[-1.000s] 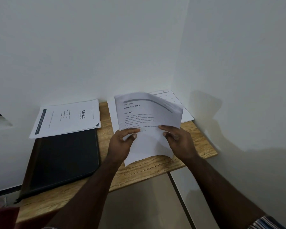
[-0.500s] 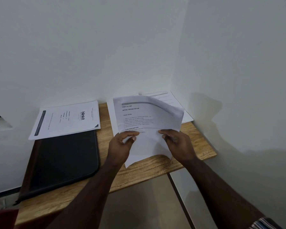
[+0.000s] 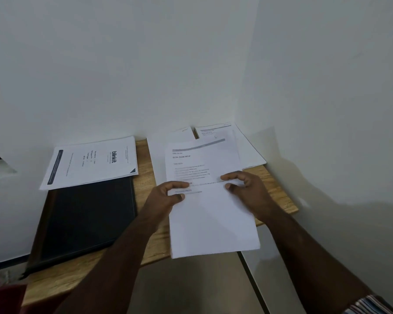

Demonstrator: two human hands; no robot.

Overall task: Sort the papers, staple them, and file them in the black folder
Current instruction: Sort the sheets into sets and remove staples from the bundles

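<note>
"blinkit" — printed sideways on the left sheet (image 3: 90, 162).

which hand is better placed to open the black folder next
Left, probably. The left hand pinches the printed sheet at its left edge, on the side where the black folder lies. The right hand, at the sheet's right edge, would have to cross over.

Text on my held sheet (image 3: 204, 200) too blurred to read; it hides the papers (image 3: 247, 150) behind; folder (image 3: 84, 220) corner cut off.

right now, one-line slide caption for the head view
Both hands, left hand and right hand, hold a printed sheet above the wooden desk, beside a closed black folder.
</note>
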